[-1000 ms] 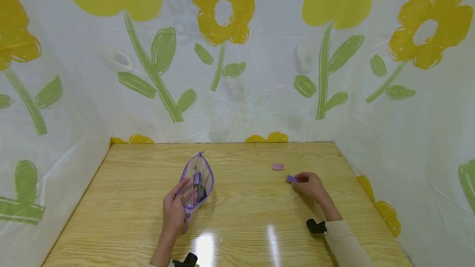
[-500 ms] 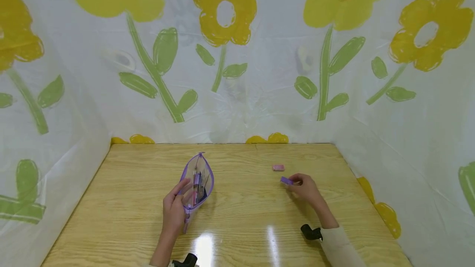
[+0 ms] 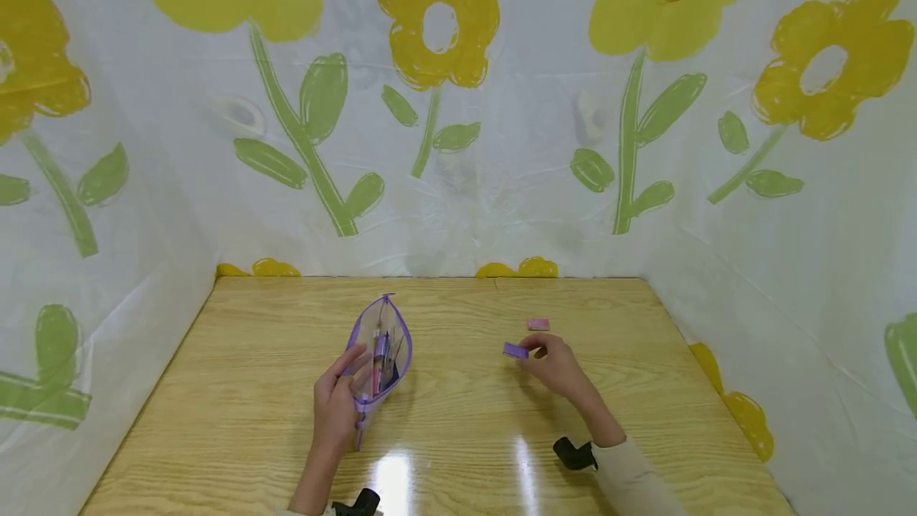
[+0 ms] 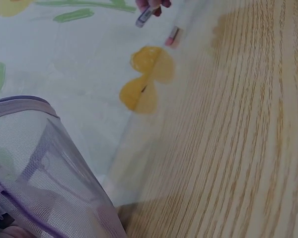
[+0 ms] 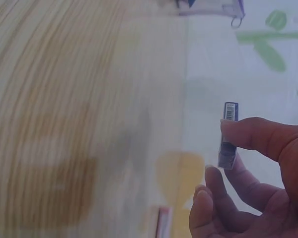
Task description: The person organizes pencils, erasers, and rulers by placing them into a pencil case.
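Observation:
My left hand (image 3: 335, 408) grips a see-through mesh pencil case (image 3: 367, 322) with purple edging, its mouth spread wide. Pens (image 3: 377, 365) and other slim things show inside. In the left wrist view the mesh side of the pencil case (image 4: 69, 168) fills the lower left. Right of it, my right hand (image 3: 562, 369) pinches a small flat purple block (image 3: 515, 350) between thumb and fingers, held above the table. A barcode shows on the narrow edge of the purple block (image 5: 231, 113) in the right wrist view. A similar pink block (image 3: 538, 325) lies on the table just beyond that hand.
The wood-grain table (image 3: 272, 341) meets a white flower-print cloth (image 3: 458, 221) at its back and both sides. Black wrist mounts (image 3: 573, 454) sit at both sleeves. Light glare marks the near part of the tabletop.
My right hand has carried the purple block leftward, nearer the pencil case and past the pink block. The left hand and the pencil case have stayed in place.

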### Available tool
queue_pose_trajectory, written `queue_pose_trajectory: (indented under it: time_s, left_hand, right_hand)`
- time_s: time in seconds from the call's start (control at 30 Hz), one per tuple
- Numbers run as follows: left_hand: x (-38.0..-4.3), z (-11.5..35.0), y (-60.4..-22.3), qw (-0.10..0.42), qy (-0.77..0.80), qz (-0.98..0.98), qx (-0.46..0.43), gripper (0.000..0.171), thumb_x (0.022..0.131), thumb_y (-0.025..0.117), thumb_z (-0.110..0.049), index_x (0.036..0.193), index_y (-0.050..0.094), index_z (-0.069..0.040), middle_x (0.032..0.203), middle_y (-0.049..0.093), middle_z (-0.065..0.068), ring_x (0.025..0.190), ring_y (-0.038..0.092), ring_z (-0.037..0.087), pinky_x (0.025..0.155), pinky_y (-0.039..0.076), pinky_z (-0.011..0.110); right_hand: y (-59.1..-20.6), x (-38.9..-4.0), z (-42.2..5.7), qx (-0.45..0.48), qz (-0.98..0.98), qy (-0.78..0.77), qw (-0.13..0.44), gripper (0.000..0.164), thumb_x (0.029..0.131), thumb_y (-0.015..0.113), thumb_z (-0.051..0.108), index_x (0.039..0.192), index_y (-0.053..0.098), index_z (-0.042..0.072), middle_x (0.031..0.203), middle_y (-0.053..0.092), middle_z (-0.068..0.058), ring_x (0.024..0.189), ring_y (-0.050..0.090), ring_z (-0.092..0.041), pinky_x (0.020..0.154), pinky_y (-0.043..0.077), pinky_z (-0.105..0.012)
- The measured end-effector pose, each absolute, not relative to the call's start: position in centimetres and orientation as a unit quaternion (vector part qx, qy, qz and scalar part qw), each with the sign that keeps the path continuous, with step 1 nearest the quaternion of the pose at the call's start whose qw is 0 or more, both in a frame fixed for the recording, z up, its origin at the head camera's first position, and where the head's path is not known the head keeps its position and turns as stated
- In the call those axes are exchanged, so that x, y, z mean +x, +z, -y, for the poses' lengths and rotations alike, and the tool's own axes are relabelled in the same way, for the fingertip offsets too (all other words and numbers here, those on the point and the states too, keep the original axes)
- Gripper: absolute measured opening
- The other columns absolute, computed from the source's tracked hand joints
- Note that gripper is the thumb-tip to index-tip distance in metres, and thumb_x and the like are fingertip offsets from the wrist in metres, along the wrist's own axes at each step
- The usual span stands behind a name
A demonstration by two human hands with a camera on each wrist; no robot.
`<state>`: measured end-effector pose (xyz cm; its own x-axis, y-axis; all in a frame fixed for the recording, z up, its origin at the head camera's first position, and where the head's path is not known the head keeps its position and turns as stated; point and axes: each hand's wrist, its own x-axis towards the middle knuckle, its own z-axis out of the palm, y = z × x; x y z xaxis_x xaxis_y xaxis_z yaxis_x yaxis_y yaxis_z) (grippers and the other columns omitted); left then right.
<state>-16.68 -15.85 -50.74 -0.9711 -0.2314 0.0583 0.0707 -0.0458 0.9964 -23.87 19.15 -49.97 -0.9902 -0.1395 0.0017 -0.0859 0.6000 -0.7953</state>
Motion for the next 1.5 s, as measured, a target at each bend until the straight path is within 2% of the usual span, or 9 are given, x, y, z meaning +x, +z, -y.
queue_pose_trajectory:
  time_s: [0.13, 0.33, 0.57, 0.8, 0.97, 1.1, 1.33, 1.5]
  left_hand:
    - [-16.5, 15.9, -50.6, 0.101, -0.722, 0.682, 0.060, 0.056, 0.098, 0.018, 0.008, 0.145, 0.048, 0.008, 0.143, 0.054, 0.030, 0.129, 0.054, 0.046, 0.098, 0.054, 0.017]
    - [-16.4, 15.7, -50.4, 0.105, -0.721, 0.682, 0.054, 0.055, 0.098, 0.019, 0.008, 0.145, 0.048, 0.009, 0.144, 0.053, 0.031, 0.129, 0.054, 0.045, 0.102, 0.054, 0.022]
    - [-16.3, 15.8, -50.5, 0.108, -0.720, 0.683, 0.057, 0.055, 0.098, 0.019, 0.007, 0.145, 0.048, 0.009, 0.142, 0.053, 0.032, 0.128, 0.055, 0.046, 0.095, 0.057, 0.017]
    - [-16.2, 15.8, -50.5, 0.113, -0.722, 0.681, 0.054, 0.055, 0.097, 0.019, 0.008, 0.144, 0.048, 0.011, 0.142, 0.053, 0.033, 0.129, 0.056, 0.043, 0.103, 0.053, 0.025]
    - [-16.1, 15.8, -50.5, 0.105, -0.733, 0.671, 0.052, 0.055, 0.098, 0.019, 0.009, 0.145, 0.047, 0.011, 0.145, 0.050, 0.031, 0.133, 0.054, 0.035, 0.106, 0.052, 0.024]
    - [-16.2, 15.8, -50.5, 0.109, -0.734, 0.668, 0.053, 0.055, 0.097, 0.019, 0.009, 0.144, 0.047, 0.012, 0.145, 0.051, 0.031, 0.132, 0.055, 0.033, 0.105, 0.053, 0.024]
    - [-16.2, 15.6, -50.5, 0.110, -0.733, 0.669, 0.053, 0.055, 0.096, 0.020, 0.010, 0.143, 0.048, 0.012, 0.144, 0.051, 0.032, 0.132, 0.054, 0.036, 0.106, 0.053, 0.026]
    - [-16.2, 15.6, -50.5, 0.111, -0.735, 0.667, 0.053, 0.055, 0.096, 0.020, 0.010, 0.144, 0.047, 0.012, 0.146, 0.050, 0.031, 0.131, 0.056, 0.032, 0.105, 0.053, 0.027]
  right_hand:
    - [-49.5, -23.8, -17.4, -0.090, -0.891, -0.445, 0.029, 0.018, 0.089, 0.075, 0.009, 0.106, 0.072, 0.005, 0.104, 0.069, -0.006, 0.094, 0.059, -0.021, 0.076, 0.054, -0.032]
    - [-48.4, -23.9, -14.6, -0.155, -0.880, -0.447, 0.032, 0.017, 0.090, 0.075, 0.011, 0.106, 0.071, 0.008, 0.106, 0.068, -0.006, 0.097, 0.060, -0.025, 0.079, 0.055, -0.033]
    - [-47.6, -23.9, -11.7, -0.229, -0.867, -0.441, 0.043, 0.015, 0.092, 0.074, 0.012, 0.107, 0.070, 0.007, 0.106, 0.068, -0.004, 0.100, 0.060, -0.025, 0.084, 0.056, -0.039]
    - [-47.3, -23.8, -9.4, -0.257, -0.844, -0.468, 0.053, 0.016, 0.091, 0.074, 0.008, 0.106, 0.070, 0.005, 0.105, 0.069, -0.007, 0.100, 0.060, -0.026, 0.086, 0.057, -0.048]
    - [-47.2, -23.5, -8.3, -0.263, -0.839, -0.472, 0.059, 0.016, 0.090, 0.075, 0.010, 0.106, 0.071, 0.006, 0.106, 0.068, -0.007, 0.098, 0.059, -0.026, 0.082, 0.055, -0.036]
    - [-47.1, -23.4, -7.5, -0.267, -0.833, -0.479, 0.064, 0.016, 0.091, 0.075, 0.010, 0.106, 0.071, 0.006, 0.105, 0.069, -0.007, 0.097, 0.060, -0.027, 0.078, 0.054, -0.029]
    - [-46.8, -23.2, -6.7, -0.274, -0.821, -0.495, 0.073, 0.017, 0.093, 0.073, 0.012, 0.109, 0.071, 0.006, 0.105, 0.069, -0.008, 0.094, 0.058, -0.023, 0.073, 0.055, -0.027]
    - [-46.5, -23.2, -6.0, -0.272, -0.821, -0.495, 0.080, 0.017, 0.095, 0.071, 0.015, 0.111, 0.070, 0.008, 0.105, 0.068, -0.003, 0.094, 0.056, -0.017, 0.074, 0.055, -0.025]
